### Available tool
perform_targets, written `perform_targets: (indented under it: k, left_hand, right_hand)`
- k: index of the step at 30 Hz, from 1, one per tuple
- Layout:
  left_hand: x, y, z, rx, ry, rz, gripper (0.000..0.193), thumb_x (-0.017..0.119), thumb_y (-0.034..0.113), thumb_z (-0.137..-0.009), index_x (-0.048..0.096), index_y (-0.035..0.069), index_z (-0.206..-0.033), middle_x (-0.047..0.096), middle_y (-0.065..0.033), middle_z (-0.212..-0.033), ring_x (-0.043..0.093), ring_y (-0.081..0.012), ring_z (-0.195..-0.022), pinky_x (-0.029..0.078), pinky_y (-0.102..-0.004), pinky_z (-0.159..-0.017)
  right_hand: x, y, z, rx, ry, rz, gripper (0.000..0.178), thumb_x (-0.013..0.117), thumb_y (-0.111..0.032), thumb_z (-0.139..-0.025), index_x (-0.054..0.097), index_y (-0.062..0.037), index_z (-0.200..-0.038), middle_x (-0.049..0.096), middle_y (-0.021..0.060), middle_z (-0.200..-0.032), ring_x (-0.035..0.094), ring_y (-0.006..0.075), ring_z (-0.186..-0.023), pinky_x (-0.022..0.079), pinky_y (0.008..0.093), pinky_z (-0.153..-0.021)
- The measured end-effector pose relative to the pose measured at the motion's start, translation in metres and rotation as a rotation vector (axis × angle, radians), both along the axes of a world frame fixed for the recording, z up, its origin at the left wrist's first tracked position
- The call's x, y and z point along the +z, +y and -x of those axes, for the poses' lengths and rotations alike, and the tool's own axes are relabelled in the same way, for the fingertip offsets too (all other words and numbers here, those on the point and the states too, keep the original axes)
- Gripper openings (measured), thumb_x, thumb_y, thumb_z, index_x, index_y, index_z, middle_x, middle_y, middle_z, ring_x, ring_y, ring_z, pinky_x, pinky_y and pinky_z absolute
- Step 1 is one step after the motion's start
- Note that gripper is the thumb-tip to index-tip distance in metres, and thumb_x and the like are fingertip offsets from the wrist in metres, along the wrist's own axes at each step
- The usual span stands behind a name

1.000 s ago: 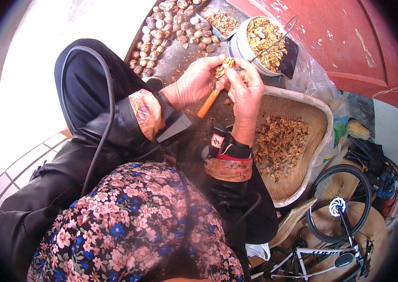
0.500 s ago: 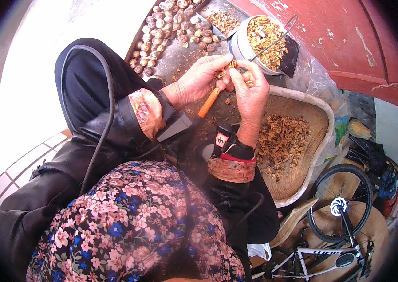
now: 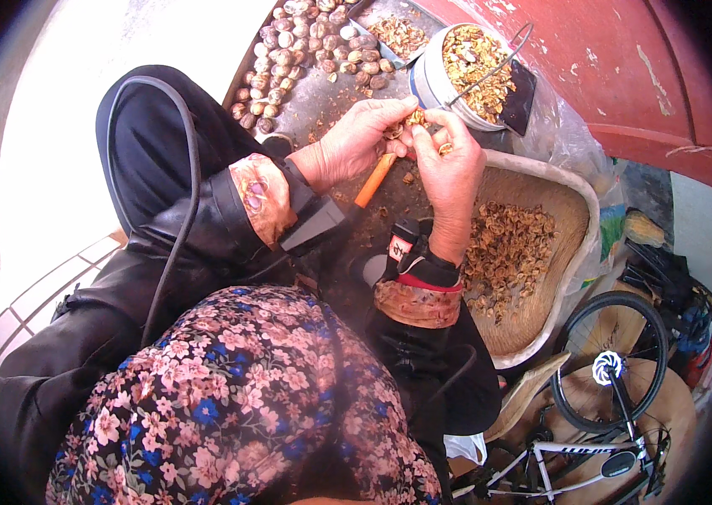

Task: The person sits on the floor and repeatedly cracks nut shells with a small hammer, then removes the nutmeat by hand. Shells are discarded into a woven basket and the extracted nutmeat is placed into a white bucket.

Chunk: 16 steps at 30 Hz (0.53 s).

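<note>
My left hand [image 3: 356,143] is closed around a cracked walnut [image 3: 393,130], its thumb stretched along the top. Thumb and forefinger of my right hand [image 3: 448,160] pinch a yellowish piece of walnut kernel [image 3: 416,118] against it. Another bit of walnut [image 3: 446,149] shows at the right fingers. An orange handle [image 3: 375,179] slants down from beneath the meeting fingers; its upper end is hidden, and I cannot tell which hand bears it. Just beyond my hands stands a white bucket [image 3: 427,76] holding walnut kernels [image 3: 478,67].
Whole walnuts [image 3: 297,50] lie at the far left of the dark work surface, beside a tray [image 3: 406,55] of broken pieces. On the right is a pale basket [image 3: 579,194] with empty shells [image 3: 511,252]. A bicycle [image 3: 608,370] lies at the lower right, below a red panel [image 3: 608,67].
My right hand has shifted very slightly to the right, and more of the yellowish kernel shows between the fingers. Both hands stay together at the walnut.
</note>
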<state>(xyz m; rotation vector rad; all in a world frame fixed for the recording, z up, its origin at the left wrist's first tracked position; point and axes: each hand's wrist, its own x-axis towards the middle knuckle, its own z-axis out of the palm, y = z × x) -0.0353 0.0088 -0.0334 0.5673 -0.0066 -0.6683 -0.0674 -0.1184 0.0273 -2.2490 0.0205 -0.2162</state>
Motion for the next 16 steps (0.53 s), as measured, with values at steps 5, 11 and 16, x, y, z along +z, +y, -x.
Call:
perform_targets:
  k: [5, 11, 16]
  left_hand:
    - [0.009, -0.002, 0.002, 0.085, 0.046, -0.003, 0.024, 0.053, 0.023, -0.089, 0.059, 0.0, -0.09, 0.06, -0.0058, -0.071, 0.058, -0.0117, -0.057, 0.05, -0.0219, -0.054]
    - [0.011, 0.001, 0.002, 0.11, -0.029, -0.01, 0.021, 0.053, 0.019, -0.089, 0.058, -0.001, -0.091, 0.06, -0.0076, -0.073, 0.059, -0.0125, -0.058, 0.053, -0.0255, -0.058]
    - [0.012, 0.004, 0.002, 0.118, -0.042, -0.039, 0.021, 0.053, 0.018, -0.089, 0.058, -0.001, -0.096, 0.061, -0.0081, -0.075, 0.06, -0.0127, -0.061, 0.054, -0.0258, -0.058]
  right_hand:
    - [-0.013, 0.0, -0.004, -0.042, -0.001, -0.086, 0.015, 0.065, -0.008, -0.073, 0.061, -0.0047, -0.088, 0.059, 0.0061, -0.06, 0.057, 0.0121, -0.054, 0.044, 0.0278, -0.051]
    - [-0.019, -0.004, -0.003, -0.028, 0.058, -0.268, 0.01, 0.059, 0.0, -0.078, 0.058, 0.0024, -0.088, 0.06, 0.0027, -0.068, 0.054, 0.0051, -0.059, 0.043, 0.0194, -0.052]
    - [-0.018, -0.002, -0.004, -0.019, 0.056, -0.271, 0.013, 0.062, -0.003, -0.076, 0.059, -0.0004, -0.089, 0.061, 0.0032, -0.068, 0.056, 0.0075, -0.061, 0.044, 0.0211, -0.053]
